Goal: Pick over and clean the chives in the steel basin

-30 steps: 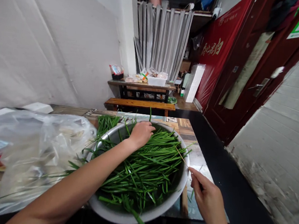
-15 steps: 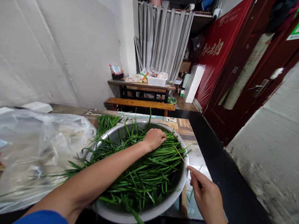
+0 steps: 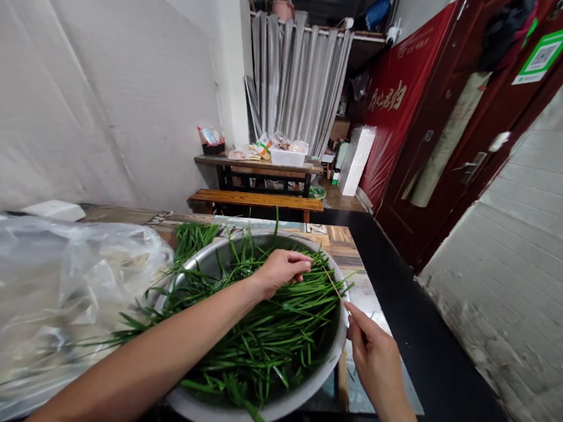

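A big metal basin (image 3: pixel 331 360) full of long green chive leaves (image 3: pixel 269 330) sits on the table in front of me. My left hand (image 3: pixel 280 270) reaches across the pile and pinches a few leaves near the basin's far side. At the basin's right rim my right hand (image 3: pixel 372 355) pinches one thin pale stalk (image 3: pixel 333 283) that slants up over the greens.
A crumpled clear plastic bag (image 3: pixel 56 295) lies left of the basin, with more chives (image 3: pixel 193 235) behind it. The wooden table's right edge (image 3: pixel 358 246) borders a dark aisle. A bench (image 3: pixel 257 200) and a cluttered table (image 3: pixel 256 163) stand farther back; red doors on the right.
My left hand slid right across the greens and turned its fingers to pinch leaves. My right hand stayed at the rim with the stalk. The view dipped slightly.
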Motion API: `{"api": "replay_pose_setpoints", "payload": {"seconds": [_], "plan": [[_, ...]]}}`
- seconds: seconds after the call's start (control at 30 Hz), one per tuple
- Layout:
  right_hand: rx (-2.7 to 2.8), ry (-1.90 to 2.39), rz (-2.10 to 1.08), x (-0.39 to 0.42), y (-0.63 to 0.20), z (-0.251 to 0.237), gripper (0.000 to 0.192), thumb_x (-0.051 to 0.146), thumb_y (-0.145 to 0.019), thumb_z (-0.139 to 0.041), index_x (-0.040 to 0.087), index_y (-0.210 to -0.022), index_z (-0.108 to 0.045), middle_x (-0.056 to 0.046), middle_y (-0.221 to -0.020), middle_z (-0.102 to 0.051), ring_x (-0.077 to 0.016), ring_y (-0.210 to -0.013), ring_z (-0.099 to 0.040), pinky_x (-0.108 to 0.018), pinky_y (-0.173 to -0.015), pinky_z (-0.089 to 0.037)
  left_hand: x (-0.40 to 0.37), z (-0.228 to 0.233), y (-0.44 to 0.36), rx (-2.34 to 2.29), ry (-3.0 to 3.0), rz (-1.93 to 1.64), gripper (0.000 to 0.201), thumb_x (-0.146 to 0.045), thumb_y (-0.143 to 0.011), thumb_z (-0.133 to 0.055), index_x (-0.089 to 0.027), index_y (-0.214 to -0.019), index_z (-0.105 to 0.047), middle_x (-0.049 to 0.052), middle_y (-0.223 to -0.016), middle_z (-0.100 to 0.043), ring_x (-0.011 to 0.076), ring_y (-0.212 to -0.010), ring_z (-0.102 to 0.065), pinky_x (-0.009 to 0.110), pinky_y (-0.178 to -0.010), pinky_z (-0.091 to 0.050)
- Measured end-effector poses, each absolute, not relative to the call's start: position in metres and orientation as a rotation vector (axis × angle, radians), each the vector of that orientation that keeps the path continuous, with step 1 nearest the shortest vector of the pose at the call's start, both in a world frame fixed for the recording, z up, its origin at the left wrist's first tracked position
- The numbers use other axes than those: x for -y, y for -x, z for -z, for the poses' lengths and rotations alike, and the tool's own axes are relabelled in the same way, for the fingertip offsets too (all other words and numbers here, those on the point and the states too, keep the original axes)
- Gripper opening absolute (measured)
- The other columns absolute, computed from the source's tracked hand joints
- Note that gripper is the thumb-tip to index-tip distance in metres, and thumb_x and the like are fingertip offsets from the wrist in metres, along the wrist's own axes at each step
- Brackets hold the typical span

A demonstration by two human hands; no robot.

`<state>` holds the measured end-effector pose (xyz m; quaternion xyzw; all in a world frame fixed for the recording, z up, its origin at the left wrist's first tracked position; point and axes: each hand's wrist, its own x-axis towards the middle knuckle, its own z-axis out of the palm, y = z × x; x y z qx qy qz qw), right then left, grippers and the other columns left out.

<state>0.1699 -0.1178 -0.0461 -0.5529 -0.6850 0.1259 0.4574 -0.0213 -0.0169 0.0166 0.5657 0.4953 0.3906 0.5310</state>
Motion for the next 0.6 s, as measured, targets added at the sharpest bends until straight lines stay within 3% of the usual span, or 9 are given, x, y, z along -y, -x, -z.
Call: {"api": "replay_pose_setpoints", "payload": {"seconds": [0.17,0.6], "plan": [[1.702,1.359,-0.335,0.1194,-0.1709,0.0462,0.034,0.024,-0.086,-0.041,0.018,-0.109,-0.065,-0.009,-0.097,-0.071,-0.0211,-0.083,-0.067,-0.028,-0.071,-0.052,0.0165,-0.0084,0.02,-1.148,-1.278,-0.92,0.026,-0.023,-0.067,-0.065,-0.008,-0.088,-0.066,0.009,-0.08,-0.067,0.007,-0.054,-0.053,0.018,-0.046,-0.036],[1.723,1.359,-0.333,0.12,-0.1705,0.0452,0.034,0.022,-0.086,-0.04,0.018,-0.109,-0.065,-0.008,-0.096,-0.071,-0.021,-0.084,-0.067,-0.028,-0.073,-0.052,0.0204,-0.0057,0.0146,-1.112,-1.189,-0.93,0.031,-0.03,-0.062,-0.07,-0.009,-0.086,-0.066,0.007,-0.076,-0.066,0.0063,-0.053,-0.051,0.019,-0.047,-0.033]]}}
